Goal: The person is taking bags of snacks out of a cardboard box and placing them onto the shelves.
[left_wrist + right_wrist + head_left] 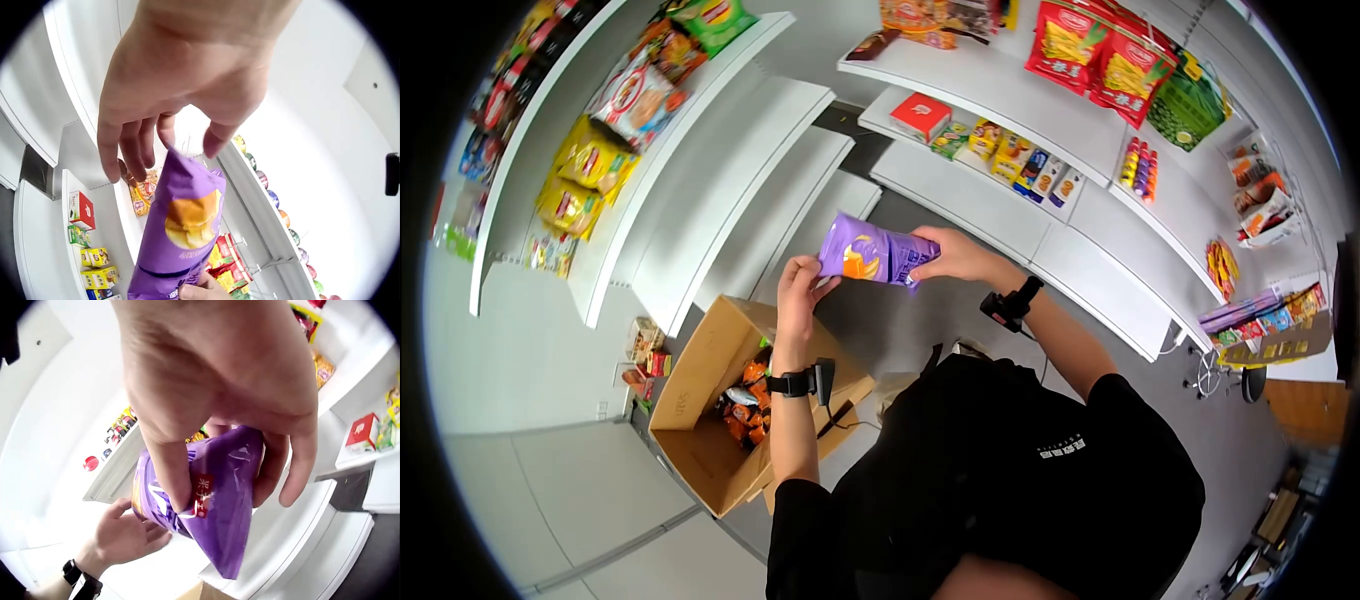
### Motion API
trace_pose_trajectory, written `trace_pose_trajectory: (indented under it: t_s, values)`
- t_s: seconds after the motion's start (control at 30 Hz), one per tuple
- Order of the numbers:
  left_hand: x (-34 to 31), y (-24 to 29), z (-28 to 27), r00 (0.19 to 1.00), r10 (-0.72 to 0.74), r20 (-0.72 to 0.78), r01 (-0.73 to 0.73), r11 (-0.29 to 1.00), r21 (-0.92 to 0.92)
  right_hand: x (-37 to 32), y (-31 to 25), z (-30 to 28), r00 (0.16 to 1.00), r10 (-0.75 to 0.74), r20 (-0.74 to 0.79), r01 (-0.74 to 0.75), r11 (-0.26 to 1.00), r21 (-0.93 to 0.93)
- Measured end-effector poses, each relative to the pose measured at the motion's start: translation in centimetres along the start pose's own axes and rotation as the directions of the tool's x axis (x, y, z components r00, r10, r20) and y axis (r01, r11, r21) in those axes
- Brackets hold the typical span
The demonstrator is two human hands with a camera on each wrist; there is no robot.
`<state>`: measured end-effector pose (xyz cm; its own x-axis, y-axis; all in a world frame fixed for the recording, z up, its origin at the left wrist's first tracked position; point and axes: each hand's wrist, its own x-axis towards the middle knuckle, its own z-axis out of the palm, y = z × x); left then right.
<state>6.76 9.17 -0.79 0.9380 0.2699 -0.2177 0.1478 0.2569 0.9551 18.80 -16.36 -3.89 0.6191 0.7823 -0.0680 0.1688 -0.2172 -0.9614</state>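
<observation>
A purple bag is in the right hand, its fingers clamped on one end. The left hand is at the bag's other end, fingers apart. Lower than the bag is a brown box.
</observation>
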Motion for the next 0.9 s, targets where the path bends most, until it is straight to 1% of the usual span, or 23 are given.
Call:
trace_pose_trajectory:
  t_s: [0.03, 0.07, 0.13, 0.2, 0.23, 0.27, 0.33, 0.37, 0.43, 0.47, 0.5, 0.57, 0.6, 0.63, 0.67, 0.73, 0.77, 0.83, 0.87, 0.9]
  values:
    - [0.5, 0.3, 1.1, 1.0, 0.023, 0.016, -0.024, 0.996, 0.085, -0.4, 0.2, -1.1, 1.0, 0.003, -0.025, -0.004, 1.0, -0.022]
    - [1.0, 0.5, 2.1, 0.998, 0.045, 0.032, -0.05, 0.985, 0.168, -0.6, 0.1, -2.3, 1.0, -0.022, -0.016, 0.019, 0.992, -0.124]
    - [2.3, 0.7, 3.3, 0.978, 0.03, 0.205, -0.087, 0.958, 0.275, -0.7, -0.4, -4.2, 0.998, -0.063, 0.021, 0.066, 0.948, -0.311]
    - [3.7, 0.4, 4.5, 0.941, -0.007, 0.339, -0.134, 0.911, 0.391, 0.0, -0.2, -5.0, 0.997, -0.068, 0.03, 0.074, 0.94, -0.333]
    - [4.7, -0.7, 4.7, 0.934, -0.038, 0.356, -0.125, 0.896, 0.425, 0.4, -0.4, -5.5, 0.997, -0.066, 0.036, 0.074, 0.936, -0.345]
    - [5.6, -1.3, 4.7, 0.934, -0.048, 0.353, -0.11, 0.904, 0.414, 0.8, -0.6, -6.0, 0.997, -0.063, 0.041, 0.074, 0.93, -0.361]
    - [7.2, -2.4, 4.6, 0.934, -0.062, 0.352, -0.084, 0.919, 0.385, 1.7, -0.4, -6.7, 0.993, -0.111, -0.027, 0.096, 0.938, -0.332]
    - [7.3, -1.9, 5.1, 0.953, -0.07, 0.295, -0.024, 0.953, 0.302, 2.2, -0.2, -7.1, 0.989, -0.134, -0.061, 0.107, 0.941, -0.321]
    - [8.9, -2.2, 4.7, 0.958, -0.081, 0.275, 0.036, 0.986, 0.165, 3.8, 0.9, -7.2, 0.968, -0.139, -0.208, 0.123, 0.988, -0.089]
    - [9.8, -2.4, 4.3, 0.961, -0.087, 0.261, 0.064, 0.994, 0.094, 4.7, 1.2, -7.4, 0.952, -0.132, -0.276, 0.145, 0.989, 0.027]
    - [10.7, -2.8, 4.0, 0.971, -0.087, 0.224, 0.088, 0.996, 0.008, 5.9, 1.3, -7.8, 0.946, -0.094, -0.311, 0.135, 0.985, 0.112]
    - [12.4, -3.1, 3.7, 0.984, -0.099, 0.15, 0.123, 0.98, -0.159, 8.4, 1.7, -8.0, 0.925, 0.115, -0.363, 0.011, 0.945, 0.326]
    - [13.4, -2.9, 3.6, 0.984, -0.092, 0.152, 0.125, 0.966, -0.228, 9.8, 1.9, -8.2, 0.901, 0.218, -0.375, -0.04, 0.903, 0.428]
    - [14.4, -2.7, 3.7, 0.984, -0.086, 0.157, 0.13, 0.947, -0.295, 11.1, 2.5, -8.2, 0.929, 0.277, -0.245, -0.101, 0.828, 0.552]
    - [15.5, -2.4, 3.7, 0.983, -0.081, 0.164, 0.136, 0.922, -0.363, 12.4, 2.6, -8.0, 0.949, 0.267, -0.167, -0.114, 0.785, 0.609]
    - [18.0, -2.0, 3.6, 0.969, -0.097, 0.229, 0.18, 0.908, -0.378, 14.7, 2.8, -7.2, 0.973, 0.231, -0.012, -0.155, 0.691, 0.706]
    - [19.1, -1.9, 3.3, 0.959, -0.11, 0.261, 0.207, 0.901, -0.382, 15.5, 1.0, -6.9, 0.976, 0.217, -0.003, -0.15, 0.682, 0.716]
    - [21.3, -1.9, 2.7, 0.943, -0.135, 0.305, 0.248, 0.896, -0.368, 18.3, 1.8, -6.2, 0.973, 0.21, -0.096, -0.067, 0.655, 0.753]
    - [22.8, -2.0, 2.0, 0.935, -0.168, 0.314, 0.267, 0.915, -0.304, 19.6, 2.0, -6.1, 0.967, 0.208, -0.146, -0.022, 0.641, 0.767]
    - [24.2, -2.1, 1.4, 0.925, -0.204, 0.32, 0.288, 0.927, -0.239, 20.5, 2.2, -6.3, 0.955, 0.241, -0.172, -0.009, 0.605, 0.796]
